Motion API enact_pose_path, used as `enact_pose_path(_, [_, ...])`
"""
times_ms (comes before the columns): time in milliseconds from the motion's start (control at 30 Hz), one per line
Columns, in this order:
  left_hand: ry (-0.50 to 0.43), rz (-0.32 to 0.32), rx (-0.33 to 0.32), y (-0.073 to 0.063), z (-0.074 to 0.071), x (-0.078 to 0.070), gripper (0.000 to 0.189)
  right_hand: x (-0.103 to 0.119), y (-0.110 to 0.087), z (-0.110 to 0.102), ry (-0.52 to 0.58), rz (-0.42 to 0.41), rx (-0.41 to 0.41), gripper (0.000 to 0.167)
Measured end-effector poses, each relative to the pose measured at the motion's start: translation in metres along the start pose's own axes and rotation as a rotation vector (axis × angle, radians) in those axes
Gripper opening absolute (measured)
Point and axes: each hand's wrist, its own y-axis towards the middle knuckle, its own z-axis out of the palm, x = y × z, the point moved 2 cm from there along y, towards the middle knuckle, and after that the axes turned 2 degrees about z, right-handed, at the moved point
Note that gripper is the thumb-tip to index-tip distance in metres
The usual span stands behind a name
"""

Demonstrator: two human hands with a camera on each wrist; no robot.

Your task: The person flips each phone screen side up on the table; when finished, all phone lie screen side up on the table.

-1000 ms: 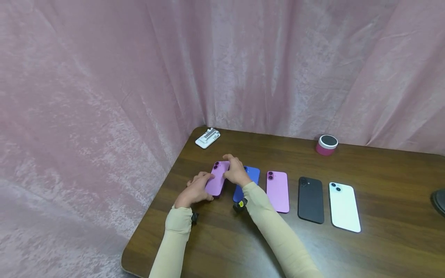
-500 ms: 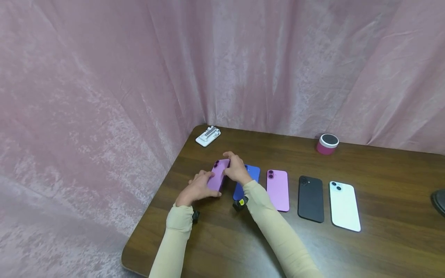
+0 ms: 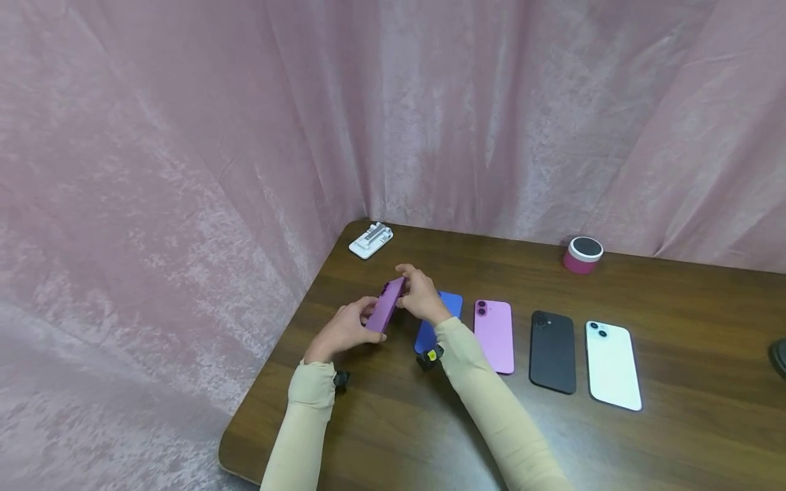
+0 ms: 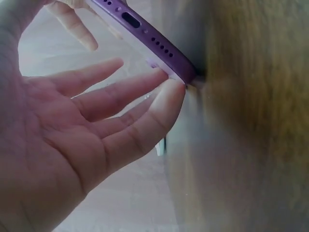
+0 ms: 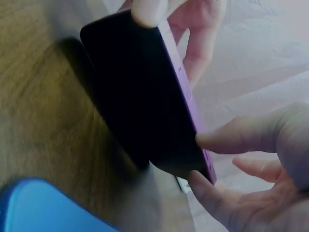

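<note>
A purple phone [image 3: 385, 308] stands tilted up on its long side over the left part of the table, its back with two cameras turned left. My left hand [image 3: 345, 331] holds its near end; the left wrist view shows the charging port end of the phone [image 4: 145, 36] above spread fingers. In the right wrist view the left thumb lies on the dark screen. My right hand [image 3: 422, 298] pinches the far end, thumb and forefinger at the edge and corner. Partly under the right wrist lies a blue phone [image 3: 453, 304].
To the right lie a second pink-purple phone [image 3: 494, 337], a black phone [image 3: 552, 352] and a white phone [image 3: 614, 367] in a row. A white stand-like piece [image 3: 371, 241] is at the back left corner, a pink-and-white round container [image 3: 583, 255] at the back. A dark round object [image 3: 780, 356] shows at the right edge.
The purple phone has tipped from nearly flat onto its side, its right edge rising and its back turning left. The left thumb has moved round its near end.
</note>
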Motion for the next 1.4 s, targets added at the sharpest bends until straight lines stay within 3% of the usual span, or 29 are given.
enact_pose_path(233, [-0.114,0.001,0.022,-0.003,-0.005,0.005,0.073,-0.002,0.003,-0.003,0.024,-0.009,0.014,0.072])
enact_pose_path(700, [-0.161,0.058,0.048,-0.007,-0.013,0.011,0.054,-0.005,0.012,0.004,-0.059,-0.030,0.094,0.074])
enact_pose_path(833, [-0.187,0.066,0.055,-0.008,-0.013,0.013,0.049,-0.006,0.012,0.007,-0.035,-0.026,0.090,0.076])
enact_pose_path(1100, [-0.256,0.042,0.032,-0.012,-0.013,0.013,0.054,-0.008,0.010,0.017,-0.059,0.007,0.087,0.081])
enact_pose_path(1400, [-0.242,0.071,0.026,-0.013,-0.017,0.010,0.058,-0.010,0.012,0.022,-0.046,0.020,0.088,0.084])
